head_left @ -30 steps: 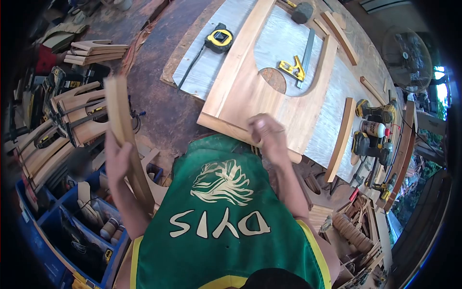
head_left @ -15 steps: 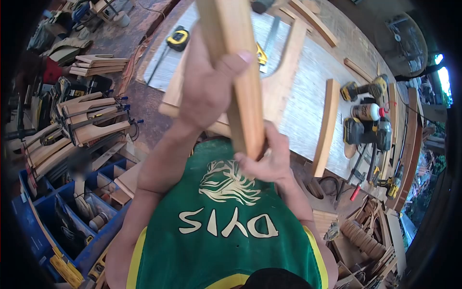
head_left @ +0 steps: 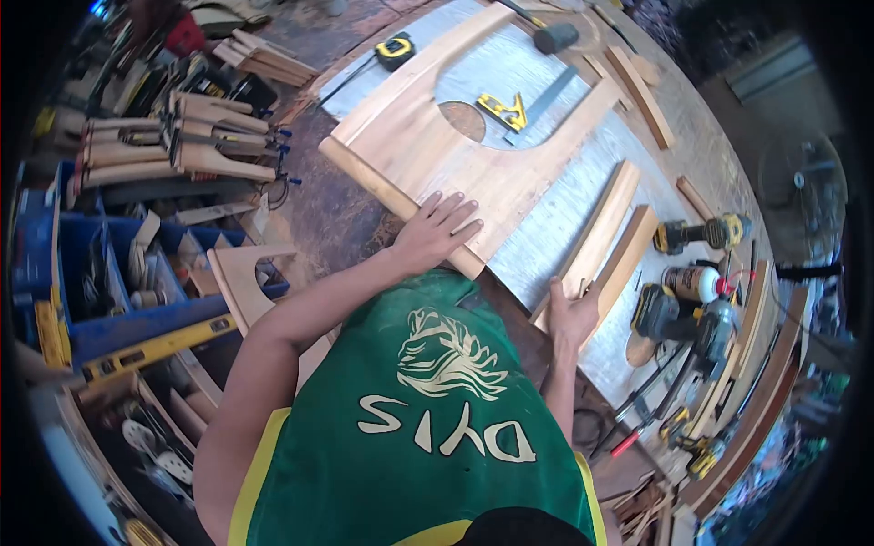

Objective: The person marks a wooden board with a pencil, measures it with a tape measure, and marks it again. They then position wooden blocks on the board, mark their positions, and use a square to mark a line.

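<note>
My left hand [head_left: 439, 233] lies open, fingers spread, on the near edge of a U-shaped wooden panel [head_left: 401, 136]. A rounded strip of wood [head_left: 373, 187] runs along that edge, partly under my palm. My right hand [head_left: 574, 311] is closed at the near end of a wooden bar [head_left: 596, 227], with the thumb on its top; some fingers are hidden. The bar lies on the board beside a second, similar wooden bar [head_left: 624, 264]. Inside the panel's cutout are a yellow-and-black tool [head_left: 503, 111] and a metal ruler [head_left: 551, 91].
A tape measure [head_left: 394, 52] and a mallet [head_left: 555, 37] lie at the far side. Cordless drills [head_left: 701, 235] and a white bottle [head_left: 696, 283] stand right. Clamped wooden pieces [head_left: 205, 136], a blue divided toolbox [head_left: 137, 332] and a yellow level [head_left: 159, 348] are left.
The wooden bar went from both raised hands down to the board at right. My left hand let go of it and came down on the panel; my right hand moved right with the bar.
</note>
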### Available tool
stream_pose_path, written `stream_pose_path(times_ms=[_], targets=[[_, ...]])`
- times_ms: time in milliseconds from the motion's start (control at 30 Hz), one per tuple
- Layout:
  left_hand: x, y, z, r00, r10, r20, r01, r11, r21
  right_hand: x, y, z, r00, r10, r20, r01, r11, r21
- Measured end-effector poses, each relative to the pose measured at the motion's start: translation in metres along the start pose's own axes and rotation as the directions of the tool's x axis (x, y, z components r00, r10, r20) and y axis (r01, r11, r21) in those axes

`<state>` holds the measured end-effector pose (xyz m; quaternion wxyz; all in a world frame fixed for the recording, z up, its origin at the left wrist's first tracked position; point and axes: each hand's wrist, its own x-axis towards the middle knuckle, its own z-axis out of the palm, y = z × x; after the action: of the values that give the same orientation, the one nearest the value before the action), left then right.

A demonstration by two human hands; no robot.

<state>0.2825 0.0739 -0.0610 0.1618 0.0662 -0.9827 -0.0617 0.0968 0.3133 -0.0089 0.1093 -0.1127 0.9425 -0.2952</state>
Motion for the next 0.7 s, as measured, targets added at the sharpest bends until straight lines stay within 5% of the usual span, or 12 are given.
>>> stream_pose_path(times_ms=[167,367,500,600,700], targets=[[-0.006,0.006,0.001,0.994,0.037,-0.107,-0.027,0.995,0.098,0.009,0.015,0.015,0.994,-0.106,0.026,0.109,0.977,-0.181],[0.026,0.035,-0.09,0.937,-0.088,-0.337,0.05,0.992,-0.12,0.013,0.018,0.013,0.99,-0.116,0.08,0.127,0.978,-0.162],[0.055,0.032,-0.148,0.714,-0.244,-0.657,-0.03,0.926,-0.377,0.011,0.016,0.008,0.987,-0.14,0.075,0.149,0.981,-0.124],[0.047,0.03,-0.195,0.602,-0.618,-0.506,0.172,0.719,-0.674,0.011,0.023,0.014,0.979,-0.202,0.01,0.201,0.971,-0.132],[0.023,0.006,-0.205,0.436,-0.743,-0.508,0.142,0.615,-0.776,0.004,0.0,0.004,0.984,-0.177,-0.021,0.172,0.974,-0.149]])
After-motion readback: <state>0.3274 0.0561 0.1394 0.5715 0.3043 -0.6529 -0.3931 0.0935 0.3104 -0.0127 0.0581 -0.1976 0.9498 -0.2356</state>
